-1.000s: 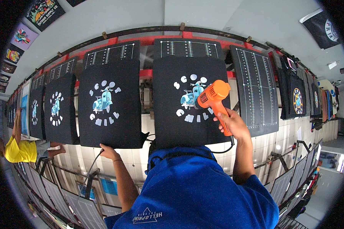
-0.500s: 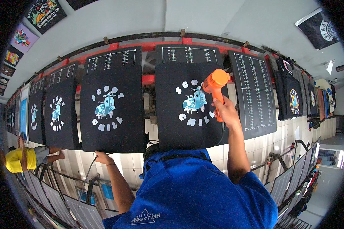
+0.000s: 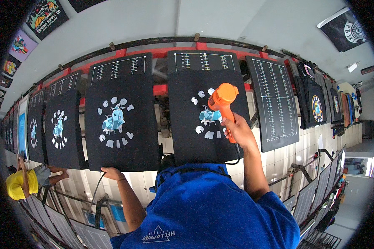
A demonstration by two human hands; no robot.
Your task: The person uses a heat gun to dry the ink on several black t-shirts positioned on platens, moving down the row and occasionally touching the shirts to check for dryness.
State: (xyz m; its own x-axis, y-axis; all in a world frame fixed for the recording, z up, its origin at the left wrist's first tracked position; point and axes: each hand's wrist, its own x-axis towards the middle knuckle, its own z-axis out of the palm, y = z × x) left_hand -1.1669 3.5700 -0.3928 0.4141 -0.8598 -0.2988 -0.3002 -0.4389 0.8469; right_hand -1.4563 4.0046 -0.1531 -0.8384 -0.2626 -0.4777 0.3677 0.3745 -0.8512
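Note:
My right hand (image 3: 240, 132) is wrapped round the handle of an orange heat gun (image 3: 223, 96). The gun is over a black T-shirt (image 3: 185, 145) and hides part of its light-blue scooter print. A black cord (image 3: 239, 154) loops down from the handle. My left hand (image 3: 111, 173) is closed on a thin cord (image 3: 97, 187), which hangs down from the fingers. It is at the lower edge of the board carrying another black shirt (image 3: 122, 151) with the same scooter print.
Further printed shirts (image 3: 62, 149) lie on boards in a row to the left. A bare board (image 3: 274, 103) with white ruler marks stands to the right. Dark shirts (image 3: 311, 99) are beyond it. A person in a yellow top (image 3: 17, 184) is at far left, by a blue screen frame (image 3: 22, 128).
My right hand has moved the heat gun a little left and down over the print. My left hand still grips the cord. The person in yellow has shifted slightly in view.

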